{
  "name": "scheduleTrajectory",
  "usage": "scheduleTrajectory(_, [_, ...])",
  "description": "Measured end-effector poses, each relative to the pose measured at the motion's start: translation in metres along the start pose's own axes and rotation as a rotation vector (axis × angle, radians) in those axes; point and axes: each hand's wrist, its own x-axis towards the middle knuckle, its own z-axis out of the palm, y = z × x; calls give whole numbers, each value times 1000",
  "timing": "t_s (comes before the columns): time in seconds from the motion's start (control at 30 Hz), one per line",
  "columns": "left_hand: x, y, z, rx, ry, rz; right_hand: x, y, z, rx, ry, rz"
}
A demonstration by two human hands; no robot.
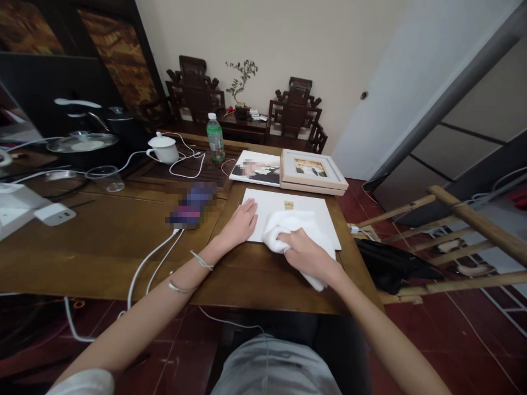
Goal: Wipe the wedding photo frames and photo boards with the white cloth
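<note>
A white rectangular board [263, 200] with a small gold label [289, 205] lies flat near the table's right end. My left hand [242, 220] rests on its left edge, fingers stretched out and holding nothing. My right hand [307, 252] grips a bunched white cloth [288, 225], pressed against the board's lower right part. Part of the cloth hangs past the board's near edge onto the wood. Just behind the board are a photo print [257, 169] and a thick framed photo [310, 167].
Left of the board lies a phone [191, 206] with white cables. Behind stand a green-labelled bottle [214, 137], a lidded white cup [163, 148], a plastic cup [106, 179] and a glass-lidded pan [82, 148]. A wooden rack [477, 225] stands right of the table [102, 247].
</note>
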Motion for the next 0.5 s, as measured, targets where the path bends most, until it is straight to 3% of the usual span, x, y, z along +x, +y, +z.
scheduleTrajectory(0.17, [0,-1,1,-24,-2,-25,1,4,-12,69,-51,-48])
scheduleTrajectory(0.37, [0,-2,1,-61,-20,-47,64,41,-12,3,137,32])
scheduleTrajectory(0.5, [1,-3,1,-84,-15,-37,103,46,-5,-110,196,114])
